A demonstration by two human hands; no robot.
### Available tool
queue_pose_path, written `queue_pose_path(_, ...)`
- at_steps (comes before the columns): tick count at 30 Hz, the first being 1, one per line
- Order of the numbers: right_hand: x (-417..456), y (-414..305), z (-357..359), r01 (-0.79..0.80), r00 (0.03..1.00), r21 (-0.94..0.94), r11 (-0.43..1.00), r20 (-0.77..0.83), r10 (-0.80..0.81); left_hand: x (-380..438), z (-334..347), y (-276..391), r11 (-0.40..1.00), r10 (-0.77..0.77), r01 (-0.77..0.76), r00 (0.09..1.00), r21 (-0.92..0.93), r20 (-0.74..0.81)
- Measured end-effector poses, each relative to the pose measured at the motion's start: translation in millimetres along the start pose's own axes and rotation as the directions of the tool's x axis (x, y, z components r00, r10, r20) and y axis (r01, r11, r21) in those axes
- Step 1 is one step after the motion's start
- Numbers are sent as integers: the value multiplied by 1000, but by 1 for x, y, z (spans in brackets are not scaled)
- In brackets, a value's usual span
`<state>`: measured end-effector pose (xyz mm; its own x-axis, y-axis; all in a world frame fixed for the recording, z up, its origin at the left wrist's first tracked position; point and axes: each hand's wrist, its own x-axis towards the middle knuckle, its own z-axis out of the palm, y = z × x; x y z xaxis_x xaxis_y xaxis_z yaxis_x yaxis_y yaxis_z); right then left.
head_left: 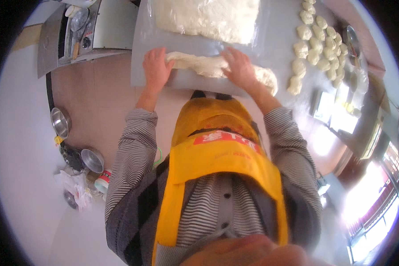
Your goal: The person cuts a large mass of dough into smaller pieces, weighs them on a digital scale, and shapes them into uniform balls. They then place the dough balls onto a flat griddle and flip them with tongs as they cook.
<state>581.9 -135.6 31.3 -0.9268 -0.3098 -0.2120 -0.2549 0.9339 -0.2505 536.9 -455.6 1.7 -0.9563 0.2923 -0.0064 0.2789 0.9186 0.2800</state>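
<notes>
A long, uneven roll of pale dough (202, 66) lies crosswise near the front edge of the grey worktop (186, 81). My left hand (157, 68) is at its left end, with the dough's tip between thumb and fingers. Further right, my right hand (239, 69) straddles the roll from above, fingers on the far side and thumb on the near side. The thick right end of the dough sticks out past that wrist. Beyond both hands, a large slab of dough (206, 20) lies under clear plastic film.
Several small dough pieces (316, 46) sit in rows at the worktop's right. A metal bowl (351, 35) stands beyond them. On the left are a counter unit (114, 25) and a wooden-handled tool (75, 50). Steel basins (60, 122) and bags (73, 184) are along the left wall.
</notes>
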Motion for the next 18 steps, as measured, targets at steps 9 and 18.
queue_pose_path(9,65,-11,1,-122,915,453,883,395,-77,44,-3,10,990,44,12,922,-142,384)
queue_pose_path(18,4,-22,-14,-211,965,-2,977,-161,208,21,-30,29,981,124,-127,992,150,26)
